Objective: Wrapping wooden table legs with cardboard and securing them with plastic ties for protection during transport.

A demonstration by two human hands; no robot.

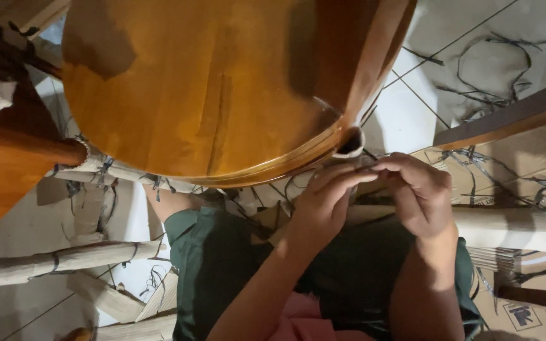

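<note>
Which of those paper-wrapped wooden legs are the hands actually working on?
The upright leg under the round wooden tabletop's edge, at both hands' fingertips. The other wrapped legs lie apart on the floor.

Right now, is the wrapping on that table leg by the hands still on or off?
Partly off. A pale strip curls loose at the leg's end by the round wooden tabletop; both hands' fingers pinch beside it.

A round varnished wooden tabletop (210,88) fills the upper middle, its rim just above both hands. The left hand (323,202) and right hand (421,196) meet beneath a cardboard-wrapped table leg (350,144) at the rim's right. Another cardboard-wrapped leg (64,260) lies on the tiled floor (406,113) at left; loose dark plastic straps (494,69) lie upper right.
</note>
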